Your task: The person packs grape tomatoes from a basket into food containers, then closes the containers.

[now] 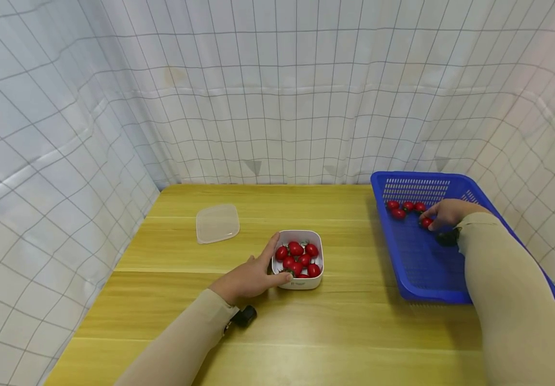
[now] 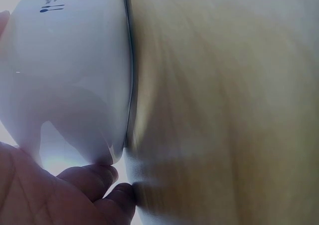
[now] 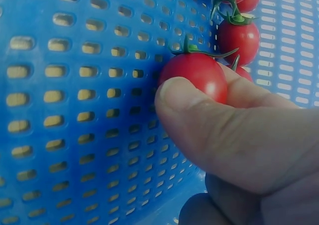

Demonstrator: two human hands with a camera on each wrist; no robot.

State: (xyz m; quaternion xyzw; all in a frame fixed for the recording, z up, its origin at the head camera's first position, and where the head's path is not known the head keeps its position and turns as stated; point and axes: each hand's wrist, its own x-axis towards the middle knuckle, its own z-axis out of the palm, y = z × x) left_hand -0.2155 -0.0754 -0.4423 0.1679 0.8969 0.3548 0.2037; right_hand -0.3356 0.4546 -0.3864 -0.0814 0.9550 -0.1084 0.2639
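Observation:
A white plastic container (image 1: 306,284) stands on the table with several red cherry tomatoes (image 1: 304,260) in it. My left hand (image 1: 250,276) holds its left side, thumb over the near rim; the left wrist view shows fingers (image 2: 92,180) against its white wall. Inside the blue basket (image 1: 431,296) at the right, my right hand (image 1: 446,212) pinches a cherry tomato (image 3: 192,70) with a green stem between thumb and finger. Several other cherry tomatoes (image 1: 398,214) lie close by, toward the basket's back left.
A translucent lid (image 1: 217,223) lies flat on the wooden table (image 1: 345,332), left of and behind the container. White grid-patterned curtains (image 1: 277,107) enclose the table at the back and on both sides. The basket's raised rim surrounds my right hand.

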